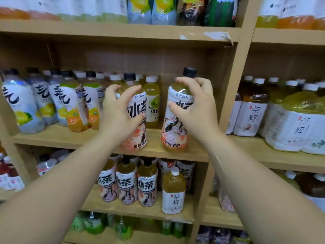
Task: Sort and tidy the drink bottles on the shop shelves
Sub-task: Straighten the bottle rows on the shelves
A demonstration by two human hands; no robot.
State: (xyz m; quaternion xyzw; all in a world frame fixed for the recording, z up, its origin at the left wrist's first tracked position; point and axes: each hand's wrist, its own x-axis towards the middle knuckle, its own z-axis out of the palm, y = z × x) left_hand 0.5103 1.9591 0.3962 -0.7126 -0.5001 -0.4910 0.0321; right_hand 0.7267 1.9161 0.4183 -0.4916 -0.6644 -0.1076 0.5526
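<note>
**Two hands, a peach-labelled iced-tea bottle in each, at the middle shelf.**

At the far left of the pale wooden shelf board (73, 138) stands a row of black-capped bottles with blue-and-white labels (21, 103). The left hand (119, 111) wraps the upper half of a clear plastic tea bottle with black cap and white-and-peach label (138, 110). Its fingers curl round the shoulder and its thumb lies across the label; the lower half shows below the palm, the base at the board's front edge. Behind the gap between the hands stands a small yellow-green bottle with white cap (152, 101). The right hand (195, 110) grips a second matching peach-label tea bottle (174, 132) the same way, with the cap rising above the fingers and the base at the board. Beyond the upright, white-labelled amber tea bottles (249, 117) fill the next bay.
</note>
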